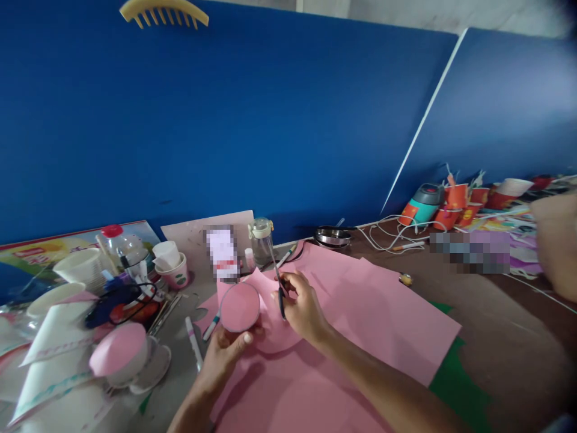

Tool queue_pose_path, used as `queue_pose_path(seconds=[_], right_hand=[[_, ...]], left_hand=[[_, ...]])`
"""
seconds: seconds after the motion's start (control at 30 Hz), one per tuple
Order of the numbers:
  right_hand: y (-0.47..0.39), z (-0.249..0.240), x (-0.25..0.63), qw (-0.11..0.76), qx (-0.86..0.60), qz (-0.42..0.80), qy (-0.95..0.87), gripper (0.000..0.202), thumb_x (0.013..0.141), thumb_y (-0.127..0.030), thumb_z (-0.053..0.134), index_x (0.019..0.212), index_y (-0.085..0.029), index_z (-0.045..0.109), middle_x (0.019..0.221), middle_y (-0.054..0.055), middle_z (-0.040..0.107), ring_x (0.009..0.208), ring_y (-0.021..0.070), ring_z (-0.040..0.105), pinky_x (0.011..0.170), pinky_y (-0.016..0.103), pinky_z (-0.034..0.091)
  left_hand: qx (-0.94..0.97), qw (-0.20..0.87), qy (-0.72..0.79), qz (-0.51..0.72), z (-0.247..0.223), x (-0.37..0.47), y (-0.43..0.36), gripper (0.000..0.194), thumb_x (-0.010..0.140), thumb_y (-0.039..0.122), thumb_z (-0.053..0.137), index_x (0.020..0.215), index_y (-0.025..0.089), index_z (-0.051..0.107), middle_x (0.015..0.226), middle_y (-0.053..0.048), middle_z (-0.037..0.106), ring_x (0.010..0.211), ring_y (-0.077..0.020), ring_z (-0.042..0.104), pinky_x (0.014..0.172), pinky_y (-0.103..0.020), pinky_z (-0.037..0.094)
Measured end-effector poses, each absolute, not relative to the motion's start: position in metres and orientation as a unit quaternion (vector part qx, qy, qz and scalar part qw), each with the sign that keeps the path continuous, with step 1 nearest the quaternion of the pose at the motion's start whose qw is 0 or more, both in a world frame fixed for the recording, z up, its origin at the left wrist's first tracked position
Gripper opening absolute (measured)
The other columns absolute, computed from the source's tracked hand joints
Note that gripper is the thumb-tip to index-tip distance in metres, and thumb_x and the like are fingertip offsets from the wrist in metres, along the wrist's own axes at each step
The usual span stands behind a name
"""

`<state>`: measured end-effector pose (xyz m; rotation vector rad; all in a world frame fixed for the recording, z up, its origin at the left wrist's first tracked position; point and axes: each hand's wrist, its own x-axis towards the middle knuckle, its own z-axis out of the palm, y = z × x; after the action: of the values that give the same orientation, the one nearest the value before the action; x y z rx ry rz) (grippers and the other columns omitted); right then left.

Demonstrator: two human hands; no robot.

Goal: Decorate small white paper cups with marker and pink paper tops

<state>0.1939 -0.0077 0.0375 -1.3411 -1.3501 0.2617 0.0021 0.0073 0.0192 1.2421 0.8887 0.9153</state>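
My right hand (301, 300) is closed on black-handled scissors (282, 294), whose blades point up and away. My left hand (229, 349) pinches the lower edge of a piece of pink paper (274, 325). Just above its fingers is a round pink disc (240, 307) with a dark outline; whether it is drawn on the paper or separate, I cannot tell. Under both hands lie large pink sheets (360, 300). Close to the disc's left side is a marker (211, 328), and another white marker (193, 343) lies further left.
Paper cups (174, 270), a plastic bottle (128, 246) and pink-topped cup pieces (119, 355) crowd the left. Behind my hands stand a phone (223, 252) and a glass jar (261, 240). Cables (383, 234), a teal bottle (421, 207) and red cups (456, 195) are at right, near another person's arm (556, 240).
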Motion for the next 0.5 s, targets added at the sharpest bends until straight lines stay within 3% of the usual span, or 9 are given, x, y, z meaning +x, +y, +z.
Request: queue_pose_path(seconds=[0.1,0.3,0.4,0.5], right_hand=[[-0.011,0.040,0.190,0.573,-0.557,0.103,-0.592,0.025,0.074,-0.007,0.060,0.096,-0.019,0.066,0.089,0.007,0.069,0.084,0.0223,0.063,0.080,0.036,0.052],[-0.011,0.042,0.186,0.568,-0.549,0.136,-0.598,0.022,0.075,-0.010,0.061,0.094,-0.020,0.064,0.081,0.004,0.067,0.074,0.0199,0.064,0.078,0.036,0.053],[-0.013,0.044,0.189,0.569,-0.555,0.088,-0.601,0.026,0.075,-0.011,0.059,0.099,-0.019,0.062,0.085,0.007,0.065,0.083,0.0234,0.061,0.079,0.039,0.052],[-0.022,0.055,0.193,0.595,-0.519,0.020,-0.613,0.033,0.078,-0.015,0.059,0.111,-0.017,0.057,0.090,0.009,0.063,0.102,0.0286,0.055,0.090,0.046,0.048]], left_hand=[[0.570,0.570,0.410,0.428,0.015,0.006,0.006,0.043,0.064,0.055,0.077,0.077,0.015,0.075,0.079,-0.010,0.076,0.077,-0.0257,0.068,0.074,-0.034,0.053],[0.567,0.524,0.467,0.432,0.011,0.007,0.006,0.043,0.074,0.057,0.068,0.058,0.016,0.068,0.056,-0.003,0.065,0.057,-0.0173,0.057,0.057,-0.027,0.046],[0.556,0.543,0.458,0.432,0.009,0.005,0.007,0.043,0.076,0.057,0.066,0.060,0.016,0.069,0.057,-0.003,0.065,0.056,-0.0174,0.058,0.057,-0.028,0.046],[0.555,0.528,0.465,0.444,0.009,0.004,0.009,0.041,0.077,0.057,0.064,0.066,0.017,0.071,0.064,-0.005,0.070,0.064,-0.0213,0.063,0.064,-0.031,0.050]])
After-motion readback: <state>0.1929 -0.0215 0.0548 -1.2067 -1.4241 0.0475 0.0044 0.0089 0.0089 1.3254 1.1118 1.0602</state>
